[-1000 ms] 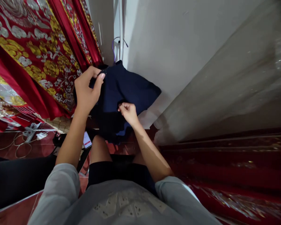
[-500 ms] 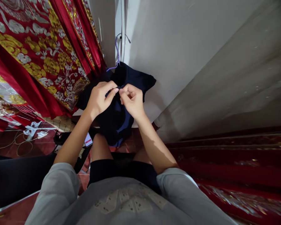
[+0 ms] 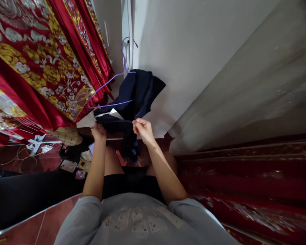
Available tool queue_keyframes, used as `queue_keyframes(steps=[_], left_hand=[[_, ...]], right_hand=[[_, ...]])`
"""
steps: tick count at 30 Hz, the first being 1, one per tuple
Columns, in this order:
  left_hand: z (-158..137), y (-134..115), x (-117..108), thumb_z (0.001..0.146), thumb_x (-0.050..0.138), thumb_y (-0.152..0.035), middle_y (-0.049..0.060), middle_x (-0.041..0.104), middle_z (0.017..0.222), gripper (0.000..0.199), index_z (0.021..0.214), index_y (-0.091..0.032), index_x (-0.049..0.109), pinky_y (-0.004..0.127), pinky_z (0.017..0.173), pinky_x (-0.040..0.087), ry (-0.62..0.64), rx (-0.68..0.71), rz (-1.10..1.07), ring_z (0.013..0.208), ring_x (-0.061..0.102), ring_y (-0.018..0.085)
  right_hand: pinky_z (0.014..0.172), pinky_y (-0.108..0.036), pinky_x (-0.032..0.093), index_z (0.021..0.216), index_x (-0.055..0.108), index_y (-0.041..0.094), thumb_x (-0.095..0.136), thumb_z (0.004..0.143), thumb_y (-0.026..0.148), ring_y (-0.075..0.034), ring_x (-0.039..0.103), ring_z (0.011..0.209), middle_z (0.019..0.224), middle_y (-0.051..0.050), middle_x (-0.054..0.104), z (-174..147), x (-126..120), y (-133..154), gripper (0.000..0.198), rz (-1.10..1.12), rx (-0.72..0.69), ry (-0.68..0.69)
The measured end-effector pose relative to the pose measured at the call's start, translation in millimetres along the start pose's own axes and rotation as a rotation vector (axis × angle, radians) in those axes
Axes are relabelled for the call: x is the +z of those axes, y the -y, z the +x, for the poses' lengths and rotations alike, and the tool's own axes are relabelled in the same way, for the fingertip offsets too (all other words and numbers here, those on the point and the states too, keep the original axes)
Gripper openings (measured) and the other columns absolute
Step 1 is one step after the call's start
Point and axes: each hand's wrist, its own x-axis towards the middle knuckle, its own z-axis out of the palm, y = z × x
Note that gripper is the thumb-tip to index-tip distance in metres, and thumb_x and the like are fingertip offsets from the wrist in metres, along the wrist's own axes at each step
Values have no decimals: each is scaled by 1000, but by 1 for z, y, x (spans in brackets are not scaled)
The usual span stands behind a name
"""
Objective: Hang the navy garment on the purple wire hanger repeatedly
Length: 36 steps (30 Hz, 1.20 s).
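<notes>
A dark navy garment [image 3: 139, 90] hangs by its right part from a purple wire hanger [image 3: 105, 84], whose left arm and lower bar are bare. My left hand [image 3: 99, 132], blurred, is closed at the garment's lower left edge, below the hanger's left corner. To its right, my right hand [image 3: 143, 128] pinches the garment's edge near the middle, thumb against fingers. Between the hands the edge runs roughly level, with a white strip or patch [image 3: 114, 113] just above it. Loose cloth droops between my knees.
Red cloths with gold and silver embroidery [image 3: 57, 68] hang at left. A pale wall [image 3: 193, 44] stands behind, grey sheeting [image 3: 257, 88] at right. A black seat [image 3: 33, 190] at lower left bears a phone [image 3: 68, 165] and small items.
My hands, previously together at the garment's upper part, have moved down and apart, the left one leftward. The garment's left part has come off the hanger, baring the purple wire.
</notes>
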Motion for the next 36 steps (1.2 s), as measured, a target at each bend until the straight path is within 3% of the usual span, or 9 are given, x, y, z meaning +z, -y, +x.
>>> queue_keyframes(steps=[7, 12, 15, 17, 22, 25, 28, 32, 36], left_hand=[[-38, 7, 64, 82, 74, -34, 0, 62, 81, 22, 81, -21, 56, 27, 75, 47, -1, -359, -238, 75, 60, 14], [-41, -28, 110, 80, 79, -53, 3, 65, 85, 36, 88, -19, 68, 30, 81, 50, 380, -61, -42, 82, 63, 17], [-51, -37, 122, 90, 66, -60, 9, 66, 107, 40, 89, -20, 69, 37, 103, 47, 421, 276, 209, 108, 63, 24], [-55, -36, 114, 95, 60, -59, 10, 63, 121, 39, 101, -22, 67, 39, 113, 41, 405, 347, 293, 122, 58, 25], [-68, -12, 53, 103, 40, -60, 10, 68, 120, 50, 131, -23, 58, 40, 101, 51, 722, -17, 415, 115, 65, 25], [-72, -2, 17, 99, 53, -56, 8, 72, 110, 45, 119, -19, 66, 36, 91, 51, 874, -59, 615, 99, 68, 24], [-64, -11, -3, 97, 55, -55, 2, 65, 77, 44, 80, -16, 66, 29, 73, 45, 847, 59, 801, 73, 60, 17], [-42, -38, -17, 94, 57, -60, -3, 48, 58, 55, 61, -17, 53, 26, 59, 32, 902, 51, 956, 58, 47, 12], [-26, -57, -42, 94, 55, -49, 3, 63, 68, 39, 71, -18, 63, 29, 65, 39, 923, -3, 1193, 66, 58, 18]], right_hand=[[50, -23, 32, 69, 53, 21, 72, 69, 53, -10, 43, 52, 57, 4, 49, -22, -46, -38, 37, 10, 184, -507], [90, -34, 50, 109, 62, 21, 78, 74, 47, -20, 63, 99, 109, -7, 68, -29, -30, -15, 47, -268, -59, -53], [86, -33, 50, 96, 64, 18, 66, 82, 41, -20, 63, 91, 98, -5, 69, -30, -10, 5, 27, -247, -58, 172], [72, -30, 48, 78, 61, 17, 61, 82, 40, -17, 58, 73, 78, -2, 64, -29, -8, 17, 24, -256, 31, 254], [55, -25, 39, 59, 54, 17, 60, 73, 31, -12, 48, 55, 57, 2, 52, -7, -30, 56, 21, -438, -6, 418], [68, -29, 48, 66, 64, 17, 55, 68, 21, -17, 60, 68, 68, -1, 63, 31, -34, 71, 10, -544, -294, 229], [90, -36, 51, 96, 72, 17, 54, 69, 20, -22, 66, 94, 103, -8, 73, 80, -27, 62, 33, -537, -485, -15], [87, -39, 52, 86, 67, 18, 58, 76, 31, -23, 64, 86, 91, -9, 71, 122, -26, 29, 19, -677, -252, 22], [71, -33, 46, 70, 59, 19, 55, 82, 43, -19, 56, 68, 66, -3, 59, 115, -48, 20, 28, -800, -206, 17]])
